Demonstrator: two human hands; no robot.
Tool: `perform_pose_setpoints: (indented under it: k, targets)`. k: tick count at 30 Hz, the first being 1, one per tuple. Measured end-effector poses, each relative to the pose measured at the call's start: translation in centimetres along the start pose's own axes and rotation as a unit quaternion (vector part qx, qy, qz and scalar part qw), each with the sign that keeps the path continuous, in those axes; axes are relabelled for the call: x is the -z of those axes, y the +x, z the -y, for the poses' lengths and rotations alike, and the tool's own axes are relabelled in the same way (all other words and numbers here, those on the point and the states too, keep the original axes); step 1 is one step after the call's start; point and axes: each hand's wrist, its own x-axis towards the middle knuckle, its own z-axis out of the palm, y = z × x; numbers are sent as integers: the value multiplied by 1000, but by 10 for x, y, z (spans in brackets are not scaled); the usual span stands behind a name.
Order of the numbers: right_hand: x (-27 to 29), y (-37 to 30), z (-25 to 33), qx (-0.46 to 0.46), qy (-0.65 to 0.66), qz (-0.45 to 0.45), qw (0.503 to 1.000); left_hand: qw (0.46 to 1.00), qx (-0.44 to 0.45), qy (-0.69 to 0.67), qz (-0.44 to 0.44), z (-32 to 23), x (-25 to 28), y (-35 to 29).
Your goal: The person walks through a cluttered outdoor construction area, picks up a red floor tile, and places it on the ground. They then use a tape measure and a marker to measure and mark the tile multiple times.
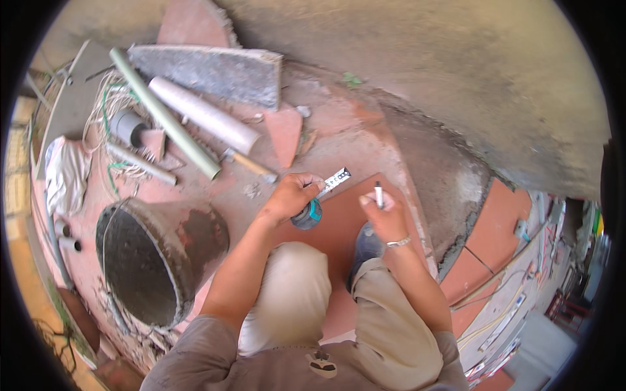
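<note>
Left hand (pixel 295 194) grasping tape measure (pixel 307 216), right hand (pixel 386 216) pinching marker (pixel 379 195); blade (pixel 336 178) likely reads truest laid flat, square to red tile (pixel 342 223).

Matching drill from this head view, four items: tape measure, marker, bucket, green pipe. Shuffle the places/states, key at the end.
Column 1
1. Tape measure
2. Marker
3. Bucket
4. Green pipe

Column 2
A. Lying on its side
B. In the right hand
C. Beside the white pipe
D. In the left hand

Pairs: 1-D, 2-B, 3-A, 4-C
</note>
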Motion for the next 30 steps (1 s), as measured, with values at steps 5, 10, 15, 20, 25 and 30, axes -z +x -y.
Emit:
perform_pose_setpoints:
  k: [5,10,15,20,25,30]
  targets:
    - [16,-11,-25,-41,3,10,999,971,41,149,-184,123,32,-74]
    - [29,-9,-46,-46,-74,2,996,964,10,130,-230,179,67,-143]
    - [36,-4,-38,-55,-176,15,983,981,14,73,-181,187,86,-151]
    - [45,-4,10,-13,-239,88,967,983,110,46,-142,208,127,-178]
    - [34,13,83,-1,-389,176,904,976,117,102,-156,232,219,-207]
    - [-38,38,103,15,-337,258,905,986,106,56,-113,235,216,-185]
